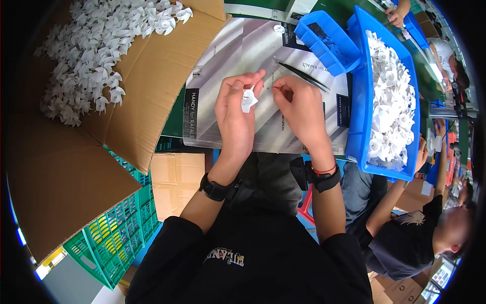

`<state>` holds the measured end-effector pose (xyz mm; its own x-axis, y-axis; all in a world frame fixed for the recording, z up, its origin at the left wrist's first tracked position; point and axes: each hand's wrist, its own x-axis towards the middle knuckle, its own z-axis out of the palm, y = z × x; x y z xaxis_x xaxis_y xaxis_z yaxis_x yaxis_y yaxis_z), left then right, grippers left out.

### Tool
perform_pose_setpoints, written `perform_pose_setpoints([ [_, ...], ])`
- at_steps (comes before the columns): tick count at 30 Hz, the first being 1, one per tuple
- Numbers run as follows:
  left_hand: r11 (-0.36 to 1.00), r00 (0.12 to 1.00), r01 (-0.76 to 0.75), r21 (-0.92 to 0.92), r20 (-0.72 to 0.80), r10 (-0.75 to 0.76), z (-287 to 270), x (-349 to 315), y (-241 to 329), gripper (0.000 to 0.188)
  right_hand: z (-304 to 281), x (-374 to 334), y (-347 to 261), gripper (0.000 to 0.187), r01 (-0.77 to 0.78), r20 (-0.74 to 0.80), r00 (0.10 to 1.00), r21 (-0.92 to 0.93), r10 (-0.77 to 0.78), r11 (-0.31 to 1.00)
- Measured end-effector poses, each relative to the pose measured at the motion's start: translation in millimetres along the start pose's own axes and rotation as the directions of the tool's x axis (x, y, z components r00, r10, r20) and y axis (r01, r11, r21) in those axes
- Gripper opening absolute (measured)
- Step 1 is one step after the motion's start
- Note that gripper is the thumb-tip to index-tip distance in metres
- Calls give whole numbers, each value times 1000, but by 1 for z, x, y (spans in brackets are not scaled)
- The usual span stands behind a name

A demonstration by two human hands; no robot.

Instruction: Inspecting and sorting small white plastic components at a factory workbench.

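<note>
Your left hand (235,109), mid-frame, grasps a white piece (248,101): probably light, bendable, best edge-held. Right hand (302,107): can't tell its grip.

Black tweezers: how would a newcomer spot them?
Find the big blue tray of white pieces on the right. Left of it, just beyond the right hand, the tweezers lie slanted on the table. They're slim and black; the neighbouring small bin is blue and boxy.

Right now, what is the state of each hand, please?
Left hand: holding a small white piece.
Right hand: closed in a pinch; whether it holds something tiny cannot be told.
</note>
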<state>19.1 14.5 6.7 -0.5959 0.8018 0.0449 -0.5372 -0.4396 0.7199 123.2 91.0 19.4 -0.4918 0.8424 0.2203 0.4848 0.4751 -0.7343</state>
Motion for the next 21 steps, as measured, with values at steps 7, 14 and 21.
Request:
perform_pose_setpoints([
  [7, 1000, 1000, -10, 10, -24, 10, 2, -2, 1, 20, 2, 12, -4, 6, 247, 106, 969, -330, -224, 911],
  [14, 999, 1000, -20, 40, -1, 20, -1, 1, -3, 18, 3, -2, -1, 6, 77, -15, 997, -101, -78, 992],
  [21, 998, 999, -33, 62, 39, 31, -3, 1, -6, 17, 4, 5, -2, 5, 181, 47, 984, -221, -175, 958],
])
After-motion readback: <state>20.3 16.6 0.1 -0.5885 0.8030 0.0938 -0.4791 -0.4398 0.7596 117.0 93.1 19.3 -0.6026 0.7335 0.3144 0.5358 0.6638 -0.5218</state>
